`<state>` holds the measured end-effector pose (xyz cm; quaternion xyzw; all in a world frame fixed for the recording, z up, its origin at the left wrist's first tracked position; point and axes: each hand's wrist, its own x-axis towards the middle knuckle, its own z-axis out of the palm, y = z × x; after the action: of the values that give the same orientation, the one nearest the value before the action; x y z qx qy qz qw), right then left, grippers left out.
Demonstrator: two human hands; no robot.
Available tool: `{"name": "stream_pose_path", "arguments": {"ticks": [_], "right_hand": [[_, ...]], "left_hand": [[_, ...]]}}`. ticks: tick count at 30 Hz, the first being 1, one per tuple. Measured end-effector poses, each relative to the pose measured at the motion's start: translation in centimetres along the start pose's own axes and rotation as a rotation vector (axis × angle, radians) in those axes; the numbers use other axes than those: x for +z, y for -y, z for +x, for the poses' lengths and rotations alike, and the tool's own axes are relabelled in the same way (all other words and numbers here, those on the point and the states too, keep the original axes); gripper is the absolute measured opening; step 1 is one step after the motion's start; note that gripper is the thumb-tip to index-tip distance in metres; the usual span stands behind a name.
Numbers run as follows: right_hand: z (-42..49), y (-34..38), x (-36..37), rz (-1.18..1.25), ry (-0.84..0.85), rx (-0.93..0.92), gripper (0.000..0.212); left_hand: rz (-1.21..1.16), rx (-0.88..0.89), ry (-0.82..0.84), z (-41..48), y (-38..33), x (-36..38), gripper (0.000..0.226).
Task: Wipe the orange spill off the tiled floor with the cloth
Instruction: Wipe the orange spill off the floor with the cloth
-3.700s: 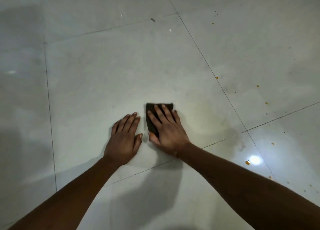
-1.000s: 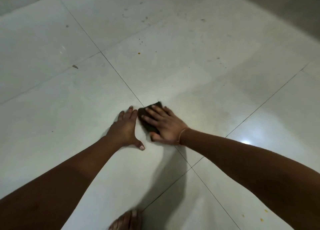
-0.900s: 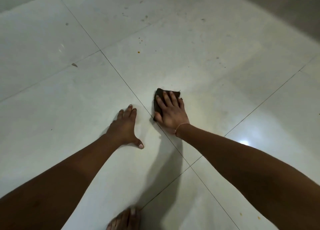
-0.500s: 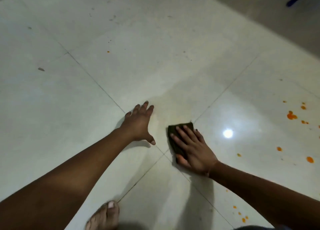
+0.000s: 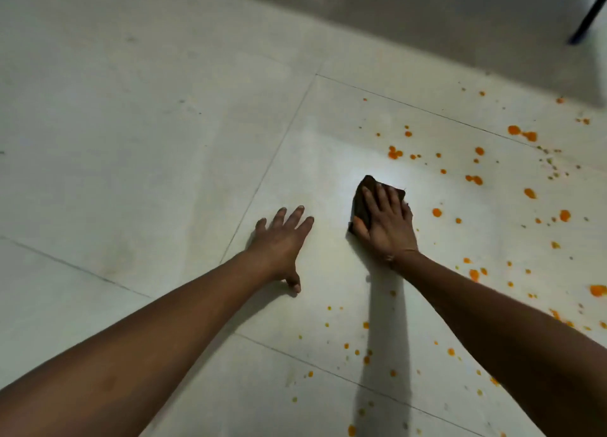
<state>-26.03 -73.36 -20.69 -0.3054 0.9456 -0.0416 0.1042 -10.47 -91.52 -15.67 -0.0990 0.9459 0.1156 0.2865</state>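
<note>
Head view looks down on a pale tiled floor (image 5: 138, 160) crossed by thin dark grout lines. The right hand (image 5: 387, 226) lies flat, fingers spread, pressing a dark folded cloth (image 5: 364, 195) against the tile; the hand is not curled around the cloth, only bearing down on it, and the cloth's far and left edges show beyond the fingertips. A thin band sits at that wrist. The left hand (image 5: 282, 239) rests open, palm down, on bare tile just to the left of the cloth, holding nothing, apart from the right hand. Orange spill (image 5: 394, 153) is scattered as many drops and blobs across the tiles: beyond the cloth, to its right, and nearer the person under the right forearm. The tiles to the left of the hands carry no orange drops. A dark slanted leg (image 5: 588, 12) of some object stands at the upper right. No brand, label or writing can be read anywhere.
</note>
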Motion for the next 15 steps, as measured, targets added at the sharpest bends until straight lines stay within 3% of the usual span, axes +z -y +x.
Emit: {"name": "stream_pose_path", "arguments": {"ticks": [2, 5, 10, 15], "right_hand": [[-2.1, -0.1, 0.5, 0.030, -0.039, 0.022, 0.078], [-7.2, -2.6, 0.7, 0.029, 0.017, -0.102, 0.074], [-0.5, -5.5, -1.1, -0.008, 0.044, 0.155, 0.087], [-2.3, -2.5, 0.3, 0.073, -0.030, 0.116, 0.079]], "left_hand": [[0.014, 0.030, 0.022, 1.8, -1.3, -1.0, 0.140], [0.055, 0.079, 0.045, 3.9, -2.5, -2.2, 0.141], [0.118, 0.189, 0.081, 7.1, -2.9, -5.0, 0.142], [0.257, 0.227, 0.115, 8.6, -2.5, -5.6, 0.145]]}}
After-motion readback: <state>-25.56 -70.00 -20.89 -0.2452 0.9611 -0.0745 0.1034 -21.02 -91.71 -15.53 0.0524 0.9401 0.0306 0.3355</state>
